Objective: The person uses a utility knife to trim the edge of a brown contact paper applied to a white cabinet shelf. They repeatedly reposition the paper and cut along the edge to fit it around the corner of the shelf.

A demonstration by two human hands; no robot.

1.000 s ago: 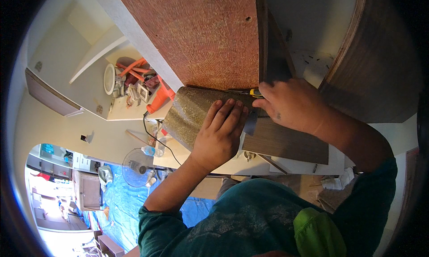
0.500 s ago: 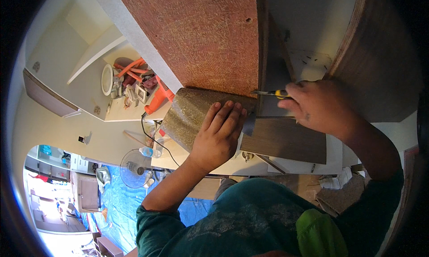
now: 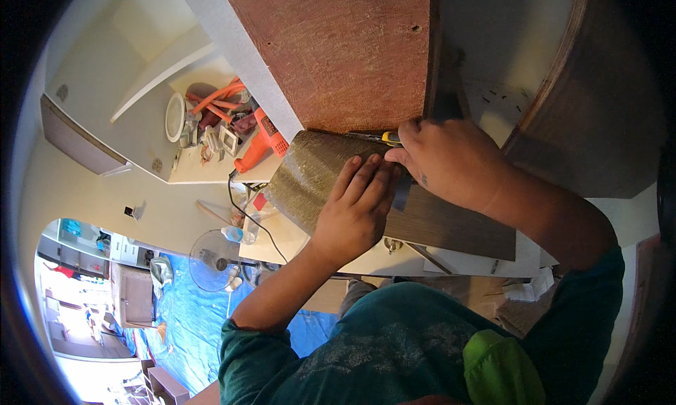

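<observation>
My left hand (image 3: 353, 218) lies with fingers stretched out on a mottled brown, slightly curled sheet (image 3: 299, 173), pressing near its right part. In my right hand (image 3: 454, 159) is a yellow-handled utility knife (image 3: 390, 137), its fingers closed around the handle. The blade points left and lies along the line where the sheet meets a reddish-brown, rough-surfaced board (image 3: 338, 60). Both hands are close together, the right thumb near the left fingertips. Whether the blade is in the sheet's material cannot be made out.
Left of the board, an orange heat gun (image 3: 260, 144) with a black cord rests on a pale shelf beside orange tubing (image 3: 224, 95) and small fittings. A dark wood-grain panel (image 3: 458, 225) lies right of the sheet. Lower left are a fan (image 3: 211, 261) and blue tarp (image 3: 190, 313).
My right hand has moved left with the knife, from the board's right edge to the sheet's upper edge. My left hand stays on the sheet. The view has shifted slightly.
</observation>
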